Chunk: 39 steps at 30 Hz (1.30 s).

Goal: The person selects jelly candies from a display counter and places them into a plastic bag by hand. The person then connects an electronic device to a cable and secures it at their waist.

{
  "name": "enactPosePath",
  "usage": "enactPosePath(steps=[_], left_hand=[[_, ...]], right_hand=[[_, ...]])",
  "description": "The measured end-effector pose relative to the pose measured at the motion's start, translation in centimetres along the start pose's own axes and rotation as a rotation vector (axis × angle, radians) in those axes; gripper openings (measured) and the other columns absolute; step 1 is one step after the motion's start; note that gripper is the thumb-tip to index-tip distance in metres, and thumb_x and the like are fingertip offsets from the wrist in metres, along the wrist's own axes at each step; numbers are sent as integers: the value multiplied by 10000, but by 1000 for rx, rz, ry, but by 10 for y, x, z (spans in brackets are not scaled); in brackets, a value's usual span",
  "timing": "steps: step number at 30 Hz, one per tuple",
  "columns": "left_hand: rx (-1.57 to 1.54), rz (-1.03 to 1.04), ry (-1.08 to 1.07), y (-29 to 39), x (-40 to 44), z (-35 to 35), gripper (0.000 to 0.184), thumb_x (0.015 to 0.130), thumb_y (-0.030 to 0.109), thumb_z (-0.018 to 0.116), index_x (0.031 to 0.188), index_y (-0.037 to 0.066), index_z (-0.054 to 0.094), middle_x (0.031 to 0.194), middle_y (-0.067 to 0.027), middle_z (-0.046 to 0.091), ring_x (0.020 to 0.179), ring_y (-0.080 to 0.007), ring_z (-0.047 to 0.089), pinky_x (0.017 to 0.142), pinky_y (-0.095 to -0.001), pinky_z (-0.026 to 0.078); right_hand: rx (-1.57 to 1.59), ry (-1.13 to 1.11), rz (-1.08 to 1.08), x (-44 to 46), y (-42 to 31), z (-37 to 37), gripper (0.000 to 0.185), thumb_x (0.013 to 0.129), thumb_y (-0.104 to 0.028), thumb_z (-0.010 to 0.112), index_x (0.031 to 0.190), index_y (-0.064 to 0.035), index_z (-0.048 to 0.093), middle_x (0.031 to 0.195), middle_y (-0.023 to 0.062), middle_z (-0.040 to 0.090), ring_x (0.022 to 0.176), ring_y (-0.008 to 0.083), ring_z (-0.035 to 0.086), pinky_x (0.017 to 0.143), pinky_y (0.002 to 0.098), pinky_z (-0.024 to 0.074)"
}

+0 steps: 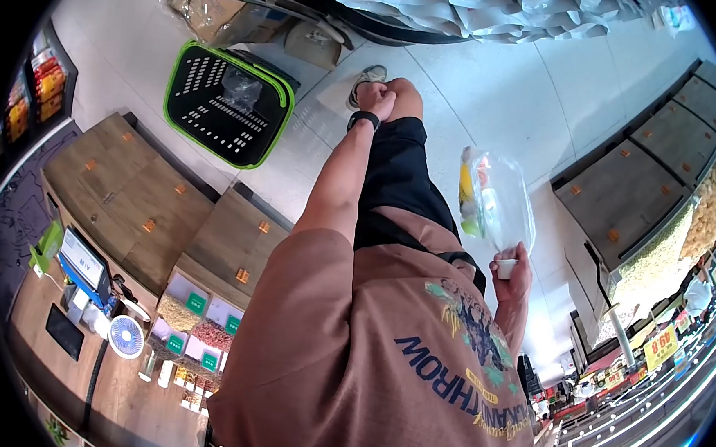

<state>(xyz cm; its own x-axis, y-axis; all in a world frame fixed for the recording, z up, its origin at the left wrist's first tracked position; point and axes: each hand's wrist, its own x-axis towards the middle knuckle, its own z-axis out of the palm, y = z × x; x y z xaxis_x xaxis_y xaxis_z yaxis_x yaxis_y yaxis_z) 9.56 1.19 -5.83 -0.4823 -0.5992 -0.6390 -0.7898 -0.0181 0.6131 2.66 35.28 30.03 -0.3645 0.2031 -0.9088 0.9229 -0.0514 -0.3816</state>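
At left, a black perforated plastic basket with a green rim [265, 138] sits on the floor. The left hand [378, 102] is curled into a loose fist beside the knee [405, 89], well apart from the bag. Further right, the clear plastic bag with colourful contents [507, 196] stretches lengthwise, away from the body, from the right hand [516, 276], whose fingers close around its near end and a small white object [505, 268].

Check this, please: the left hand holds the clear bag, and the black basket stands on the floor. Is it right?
Not quite: the right hand holds the clear bag, not the left hand, as the head view shows. The black basket does stand on the floor.
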Motion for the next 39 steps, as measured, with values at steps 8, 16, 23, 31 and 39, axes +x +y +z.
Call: enactPosePath(steps=[8, 16, 23, 31, 39], left_hand=[[-17, 158, -242, 29, -59, -50, 189, 869, 228, 526, 927, 60, 592, 875, -151, 668, 868, -306, 651, 753, -389, 497], [16, 332, 22, 6, -19, -6, 370, 828, 330, 594, 1032, 21, 596, 971, -172, 656, 938, -316, 621, 829, -389, 487], [-105, 44, -411, 16, -45, -30, 338, 860, 308, 572, 1091, 61, 565, 1008, -92, 637, 974, -205, 598, 859, -338, 459], [-207, -105, -929, 39, -21, -69, 362, 833, 319, 677, 1099, 76, 643, 1120, -39, 641, 1061, -164, 547, 908, -314, 414], [395, 192, 139, 73, -26, -53, 258, 836, 230, 575, 1053, 91, 558, 1077, -214, 593, 1115, -365, 530, 938, -466, 429]], right_hand=[[12, -49, 25, 6, -2, 1, 269, 990, -281, 488, 799, -98, 441, 692, 49, 462, 649, 211, 559, 526, 329, 465], [3, -65, 8, 12, -4, -14, 258, 989, -294, 489, 830, -96, 439, 720, 58, 481, 650, 214, 569, 517, 337, 472], [43, -74, -2, 14, -10, -12, 243, 987, -296, 490, 898, -72, 456, 724, 62, 479, 654, 213, 569, 516, 338, 474], [92, -55, -20, 8, -14, -12, 226, 977, -286, 514, 926, -71, 469, 725, 58, 499, 647, 212, 568, 513, 324, 469], [197, -108, -42, 7, -9, -15, 227, 973, -291, 523, 888, -87, 468, 705, 61, 510, 628, 207, 567, 503, 319, 470]])
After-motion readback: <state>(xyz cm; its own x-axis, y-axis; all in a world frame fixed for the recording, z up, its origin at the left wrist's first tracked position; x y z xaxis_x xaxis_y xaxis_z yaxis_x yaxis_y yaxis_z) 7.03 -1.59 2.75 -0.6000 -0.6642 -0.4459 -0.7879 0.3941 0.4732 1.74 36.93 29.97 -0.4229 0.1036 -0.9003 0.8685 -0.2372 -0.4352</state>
